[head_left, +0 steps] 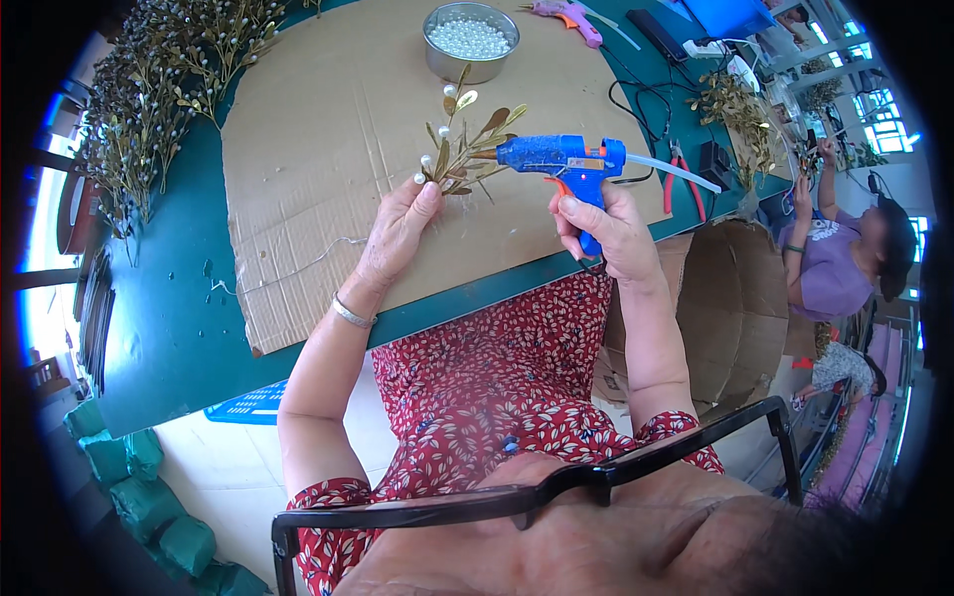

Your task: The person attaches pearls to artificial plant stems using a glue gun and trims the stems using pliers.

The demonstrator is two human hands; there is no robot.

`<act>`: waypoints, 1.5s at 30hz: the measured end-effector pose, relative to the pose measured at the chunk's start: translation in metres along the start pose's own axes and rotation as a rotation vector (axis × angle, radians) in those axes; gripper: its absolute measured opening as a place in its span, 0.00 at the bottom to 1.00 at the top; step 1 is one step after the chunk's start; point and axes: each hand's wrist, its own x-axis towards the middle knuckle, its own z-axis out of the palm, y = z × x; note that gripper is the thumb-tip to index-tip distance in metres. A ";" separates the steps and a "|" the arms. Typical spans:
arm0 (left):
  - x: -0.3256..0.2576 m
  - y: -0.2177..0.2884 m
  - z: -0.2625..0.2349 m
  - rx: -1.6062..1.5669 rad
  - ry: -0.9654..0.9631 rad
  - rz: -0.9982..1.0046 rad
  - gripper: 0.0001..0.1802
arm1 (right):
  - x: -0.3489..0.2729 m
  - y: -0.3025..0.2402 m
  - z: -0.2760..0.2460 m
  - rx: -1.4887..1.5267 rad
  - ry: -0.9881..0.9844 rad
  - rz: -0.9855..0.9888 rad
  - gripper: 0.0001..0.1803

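My left hand [402, 223] pinches the lower end of an artificial leaf sprig [449, 159], with bronze-gold leaves and several white pearl beads along its left side. In my right hand [611, 223] is a blue hot glue gun [556, 154], its handle wrapped by my fingers near the orange trigger. The gun's nozzle points left and reaches in among the sprig's leaves; whether it touches a stem I cannot tell. A pale glue stick [676, 171] sticks out of its back. Beyond the sprig stands a round metal tin [470, 60] of white pearl beads.
Cardboard [308, 199] covers part of the green table [169, 328]. Finished-looking sprigs [149, 109] are heaped at the left. Red-handled pliers [686, 179], a pink glue gun [571, 18] and black cables lie right. A large carton [740, 308] stands below the edge; another person [840, 248] works farther right.
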 end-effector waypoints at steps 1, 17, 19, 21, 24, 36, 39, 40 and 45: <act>0.000 0.000 0.000 0.003 -0.001 0.003 0.24 | 0.000 0.001 0.000 -0.001 0.001 0.002 0.15; 0.000 -0.002 -0.003 0.007 0.001 -0.024 0.23 | 0.007 0.003 -0.013 0.032 -0.002 0.091 0.13; 0.000 -0.005 -0.005 0.028 -0.010 -0.036 0.23 | 0.007 0.002 -0.014 -0.001 0.002 0.092 0.15; -0.001 -0.007 -0.008 0.049 -0.021 -0.048 0.23 | 0.007 0.002 -0.016 -0.005 -0.029 0.107 0.15; -0.003 -0.006 -0.010 0.073 -0.058 -0.117 0.27 | 0.006 0.003 -0.017 -0.003 -0.037 0.119 0.15; -0.006 0.003 -0.005 0.103 -0.049 -0.043 0.25 | 0.009 0.005 -0.023 -0.042 -0.062 0.165 0.13; -0.007 0.001 -0.007 0.131 -0.048 -0.053 0.25 | 0.009 0.008 -0.024 -0.024 -0.073 0.164 0.13; -0.007 -0.001 -0.007 0.125 -0.045 -0.058 0.25 | 0.009 0.008 -0.024 -0.024 -0.073 0.164 0.13; -0.009 0.001 -0.007 0.108 -0.031 -0.059 0.25 | 0.008 0.007 -0.021 0.018 -0.062 0.138 0.13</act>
